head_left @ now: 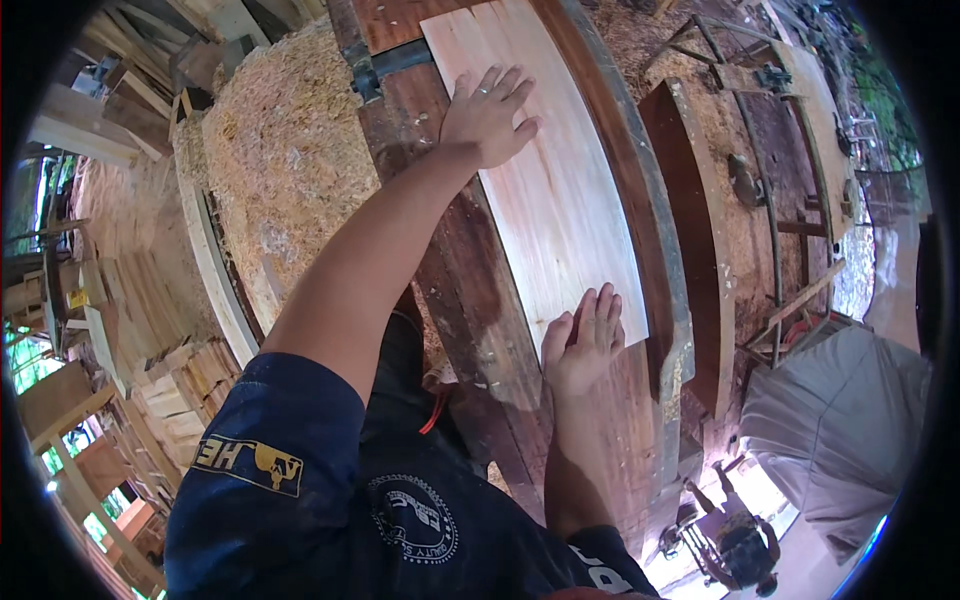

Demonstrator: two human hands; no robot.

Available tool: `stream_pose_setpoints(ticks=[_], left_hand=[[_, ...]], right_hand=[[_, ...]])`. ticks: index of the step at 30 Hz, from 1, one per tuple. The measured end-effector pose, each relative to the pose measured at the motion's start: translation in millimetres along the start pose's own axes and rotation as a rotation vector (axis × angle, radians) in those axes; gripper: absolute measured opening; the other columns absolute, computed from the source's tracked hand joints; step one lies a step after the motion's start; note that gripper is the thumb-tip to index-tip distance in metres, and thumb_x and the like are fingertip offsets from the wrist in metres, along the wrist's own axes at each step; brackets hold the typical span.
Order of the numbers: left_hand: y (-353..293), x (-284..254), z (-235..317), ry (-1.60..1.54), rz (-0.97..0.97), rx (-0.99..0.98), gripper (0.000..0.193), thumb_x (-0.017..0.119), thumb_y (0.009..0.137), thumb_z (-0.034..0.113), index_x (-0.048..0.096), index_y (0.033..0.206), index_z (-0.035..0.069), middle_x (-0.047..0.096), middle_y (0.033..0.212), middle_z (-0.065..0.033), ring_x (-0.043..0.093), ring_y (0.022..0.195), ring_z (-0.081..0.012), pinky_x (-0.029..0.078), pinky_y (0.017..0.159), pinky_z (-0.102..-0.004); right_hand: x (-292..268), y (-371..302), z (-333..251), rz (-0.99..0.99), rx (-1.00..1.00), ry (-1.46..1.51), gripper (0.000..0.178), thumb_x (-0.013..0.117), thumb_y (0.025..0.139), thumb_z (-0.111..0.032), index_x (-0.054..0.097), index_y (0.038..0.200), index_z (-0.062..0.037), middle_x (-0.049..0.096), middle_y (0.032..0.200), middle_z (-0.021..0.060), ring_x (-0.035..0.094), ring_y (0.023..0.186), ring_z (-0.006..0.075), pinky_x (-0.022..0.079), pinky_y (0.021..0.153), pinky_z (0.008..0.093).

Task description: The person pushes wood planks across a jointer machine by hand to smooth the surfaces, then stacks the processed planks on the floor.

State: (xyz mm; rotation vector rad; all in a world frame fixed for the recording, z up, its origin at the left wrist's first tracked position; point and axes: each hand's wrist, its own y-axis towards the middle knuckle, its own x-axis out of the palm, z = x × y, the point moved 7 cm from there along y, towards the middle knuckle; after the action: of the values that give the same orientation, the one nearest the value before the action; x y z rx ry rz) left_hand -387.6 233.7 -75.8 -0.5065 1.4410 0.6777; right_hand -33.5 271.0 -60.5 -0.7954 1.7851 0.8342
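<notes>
A long pale wooden board [565,200] lies flat on a dark, worn wooden workbench [470,300]. My left hand [490,117] rests flat on the board toward its far end, fingers spread and a ring on one of them. Over the near end lies my right hand [585,345], its palm on the board's edge and its fingers stretched out along the surface. Neither hand grips anything. Reddish streaks and brown marks show in the board's grain. A raised dark rail [625,150] runs along the right side of the bench.
Wood shavings [290,150] are heaped left of the bench. Stacked lumber [180,390] stands farther left. To the right are a brown plank on edge [700,240], a metal frame [755,130] and a grey cover [830,420]. Another person [745,545] is at the lower right.
</notes>
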Motion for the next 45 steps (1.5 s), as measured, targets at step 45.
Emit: stream_pose_setpoints(ticks=[45], left_hand=[[174.4, -10.9, -174.2, -0.093, -0.070, 0.058, 0.060, 0.048, 0.103, 0.046, 0.043, 0.158, 0.025, 0.031, 0.168, -0.0173, 0.026, 0.156, -0.0396, 0.019, 0.124, -0.0627]], right_hand=[[85.7, 212.2, -122.1, 0.053, -0.010, 0.012, 0.054, 0.057, 0.094, -0.027, 0.062, 0.139, 0.0017, 0.052, 0.152, 0.0274, 0.047, 0.143, 0.0463, 0.033, 0.113, 0.0582]])
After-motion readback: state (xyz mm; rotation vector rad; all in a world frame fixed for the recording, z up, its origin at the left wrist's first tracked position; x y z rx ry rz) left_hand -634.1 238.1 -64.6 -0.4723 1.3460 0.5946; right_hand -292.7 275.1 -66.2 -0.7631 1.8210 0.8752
